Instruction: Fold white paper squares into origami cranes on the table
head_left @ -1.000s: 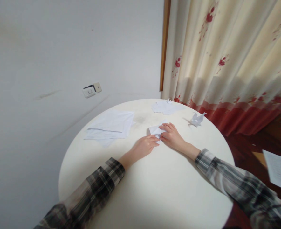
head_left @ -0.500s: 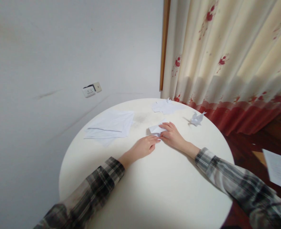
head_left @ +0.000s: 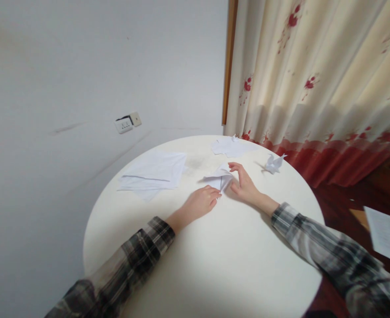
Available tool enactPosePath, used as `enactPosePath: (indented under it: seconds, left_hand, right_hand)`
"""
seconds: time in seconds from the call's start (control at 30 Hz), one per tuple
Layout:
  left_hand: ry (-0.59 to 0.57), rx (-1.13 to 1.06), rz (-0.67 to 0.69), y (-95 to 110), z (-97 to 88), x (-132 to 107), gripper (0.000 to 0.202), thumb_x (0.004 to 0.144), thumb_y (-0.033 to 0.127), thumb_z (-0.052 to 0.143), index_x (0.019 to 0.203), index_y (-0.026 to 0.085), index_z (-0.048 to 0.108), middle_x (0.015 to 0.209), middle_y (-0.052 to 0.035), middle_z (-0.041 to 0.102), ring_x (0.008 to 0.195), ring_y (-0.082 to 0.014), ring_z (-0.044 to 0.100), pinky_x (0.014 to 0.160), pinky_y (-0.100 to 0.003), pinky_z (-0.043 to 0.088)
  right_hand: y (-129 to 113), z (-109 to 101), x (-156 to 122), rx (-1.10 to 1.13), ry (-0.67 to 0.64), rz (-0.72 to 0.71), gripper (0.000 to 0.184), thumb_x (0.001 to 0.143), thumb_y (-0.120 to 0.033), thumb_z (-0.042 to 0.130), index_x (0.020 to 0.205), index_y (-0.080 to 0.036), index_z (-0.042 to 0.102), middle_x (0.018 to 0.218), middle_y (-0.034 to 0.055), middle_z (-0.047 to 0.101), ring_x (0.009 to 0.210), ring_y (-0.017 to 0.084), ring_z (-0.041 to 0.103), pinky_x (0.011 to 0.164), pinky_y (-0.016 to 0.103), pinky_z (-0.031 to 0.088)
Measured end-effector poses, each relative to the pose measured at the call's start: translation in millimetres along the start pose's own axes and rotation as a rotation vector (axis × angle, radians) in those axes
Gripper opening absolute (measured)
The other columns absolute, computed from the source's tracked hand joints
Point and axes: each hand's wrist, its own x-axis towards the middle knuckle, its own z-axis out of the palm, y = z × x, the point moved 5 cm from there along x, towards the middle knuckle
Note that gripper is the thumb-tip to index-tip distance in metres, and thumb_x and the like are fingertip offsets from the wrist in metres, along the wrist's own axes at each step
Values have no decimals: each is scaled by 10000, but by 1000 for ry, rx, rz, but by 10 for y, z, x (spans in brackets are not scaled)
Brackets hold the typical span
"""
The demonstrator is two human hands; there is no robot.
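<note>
A partly folded piece of white paper (head_left: 219, 176) lies near the middle of the round table, one flap standing up from it. My left hand (head_left: 201, 201) rests on the table with its fingertips closed on the paper's near corner. At the paper's right edge my right hand (head_left: 246, 186) is open, thumb and forefinger apart and curved around the raised flap. Whether those fingertips touch the flap, I cannot tell. To the right of that hand stands a folded paper crane (head_left: 273, 164).
Left of the hands a stack of white sheets (head_left: 155, 170) lies on the white table (head_left: 195, 260). More white paper (head_left: 228, 146) lies at the far edge. A wall with a socket (head_left: 125, 125) borders the left, a curtain (head_left: 310, 106) the right.
My right hand has loosened from the paper, its fingers spreading apart. The paper's flap has risen and opened. My left hand stays nearly in place at the near corner.
</note>
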Motion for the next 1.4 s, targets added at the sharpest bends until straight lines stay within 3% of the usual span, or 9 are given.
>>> enactPosePath:
  seconds: [0.13,0.27,0.4,0.6,0.87,1.1,1.27,1.4]
  left_hand:
    - [6,-5,12,20,-16,1,265,803,117,433,943,182,648,962,-37,664,908,-166,563,829,-304,467]
    - [12,-35,30,45,-42,-1,259,793,113,446,925,184,657,919,-33,667,892,-155,564,823,-284,467]
    - [11,-56,47,58,-51,-7,267,779,108,454,922,188,665,916,-31,664,883,-154,564,815,-275,469]
    - [51,-136,21,37,-38,-10,274,770,93,451,888,207,669,923,-26,631,898,-146,553,829,-274,458]
    - [72,-291,-84,-4,-44,2,236,762,73,442,826,202,629,1054,-24,555,974,-133,538,877,-271,431]
    - [71,-341,-269,-85,-8,8,150,822,225,449,957,204,513,913,-12,615,847,-141,580,780,-276,461]
    - [117,-354,-348,-149,41,100,182,769,315,552,917,208,545,908,-11,633,837,-150,588,735,-264,461]
    - [149,-404,-425,-229,87,174,158,765,336,558,824,189,565,759,0,634,705,-131,590,654,-244,457]
  right_hand:
    - [149,160,-57,-25,-143,49,745,683,-286,609,1309,-137,234,1275,179,432,1174,274,420,977,446,343]
    - [304,302,-124,-27,-205,112,851,658,-377,664,1343,-140,218,1236,177,483,1128,274,474,935,448,379]
    - [358,343,-133,16,-223,167,835,647,-378,686,1332,-157,261,1209,167,515,1084,263,517,906,428,411]
    - [237,307,-86,48,-270,88,752,672,-359,666,1309,-163,318,1292,157,461,1190,241,447,984,404,366]
    - [269,341,-99,16,-249,69,797,644,-407,687,1303,-128,339,1278,184,468,1182,261,453,980,427,368]
    - [255,395,-77,48,-270,104,804,611,-445,700,1274,-126,376,1226,182,515,1138,274,490,952,430,385]
    - [268,441,-80,35,-258,152,832,573,-483,706,1266,-145,393,1222,168,519,1121,288,501,954,447,378]
    - [247,456,-82,47,-252,140,818,584,-497,697,1270,-172,393,1192,142,542,1096,275,518,936,438,395]
